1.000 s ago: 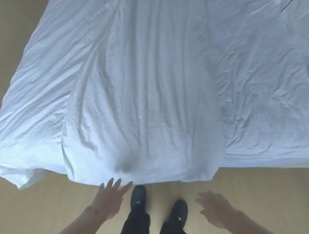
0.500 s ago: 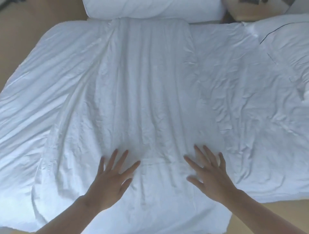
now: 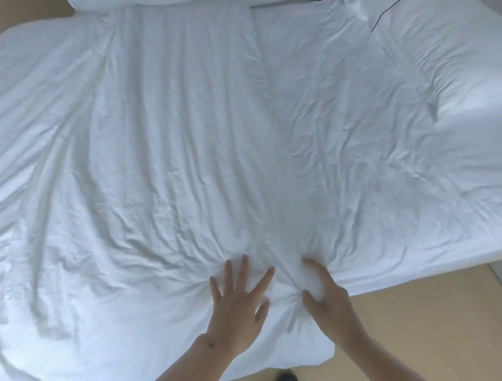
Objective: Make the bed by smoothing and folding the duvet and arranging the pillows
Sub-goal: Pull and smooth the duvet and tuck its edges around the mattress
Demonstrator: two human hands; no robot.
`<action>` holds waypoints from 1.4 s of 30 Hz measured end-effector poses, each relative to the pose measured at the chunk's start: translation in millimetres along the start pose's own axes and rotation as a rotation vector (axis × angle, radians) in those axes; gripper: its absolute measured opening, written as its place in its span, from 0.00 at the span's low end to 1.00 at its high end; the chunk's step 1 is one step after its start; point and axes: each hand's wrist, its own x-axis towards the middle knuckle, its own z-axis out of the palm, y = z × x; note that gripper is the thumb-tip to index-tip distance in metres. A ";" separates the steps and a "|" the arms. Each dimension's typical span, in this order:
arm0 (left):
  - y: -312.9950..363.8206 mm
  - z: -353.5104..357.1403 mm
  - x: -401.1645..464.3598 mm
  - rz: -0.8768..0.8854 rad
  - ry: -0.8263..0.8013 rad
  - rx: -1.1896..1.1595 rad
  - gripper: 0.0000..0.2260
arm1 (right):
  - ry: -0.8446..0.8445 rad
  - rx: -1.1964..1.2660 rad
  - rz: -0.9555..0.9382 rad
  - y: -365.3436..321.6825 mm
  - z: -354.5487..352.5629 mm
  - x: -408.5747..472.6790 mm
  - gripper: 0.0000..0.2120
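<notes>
While the white duvet [image 3: 173,168] lies spread over most of the bed, folded into a long band running from the near edge toward the head, both hands work at its near end. The left hand [image 3: 239,307] lies flat on the cloth, fingers spread, its grip released. Just beside it, the right hand [image 3: 328,304] has its grip clenched on a bunch of duvet, thumb and fingers pinching a puffed fold (creases fan out from that spot). To the right of the band the bed sheet [image 3: 353,130] is bare and wrinkled. A pillow [image 3: 456,68] with a thin dark line along its border sits at the far right, and another pillow [image 3: 152,2] shows only as a sliver at the top edge. Pale wooden floor [image 3: 434,326] fills the lower right corner, and a dark shoe [image 3: 286,376] peeks out at the bottom.
</notes>
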 end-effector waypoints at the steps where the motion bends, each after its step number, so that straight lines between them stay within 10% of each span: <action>1: 3.5 -4.5 -1.5 -0.001 -0.019 -0.061 0.29 | 0.043 0.065 0.007 6.1 -1.8 -8.1 0.27; 10: -17.6 16.4 -21.7 0.138 -0.132 0.284 0.39 | 0.013 -0.363 0.133 18.7 29.9 0.5 0.31; 14: -43.4 -20.9 -53.1 -0.164 -0.072 0.129 0.34 | 0.080 -0.502 -0.034 -44.1 39.3 -23.6 0.37; 20: -167.6 -78.6 -131.0 -0.611 -0.001 -0.057 0.32 | -0.245 -0.378 -0.428 -184.2 137.6 -51.2 0.30; 27: -322.8 -74.8 -200.8 -0.907 0.161 -0.330 0.42 | -0.315 -0.467 -0.485 -248.4 281.2 -65.7 0.34; 38: -332.7 -39.8 -175.9 -0.441 0.178 -0.878 0.51 | 0.103 -0.605 0.022 -256.9 311.7 -38.9 0.52; 42: -325.4 -25.2 -169.7 -0.531 0.329 -0.936 0.50 | 0.050 -0.666 0.057 -243.1 315.0 -48.1 0.44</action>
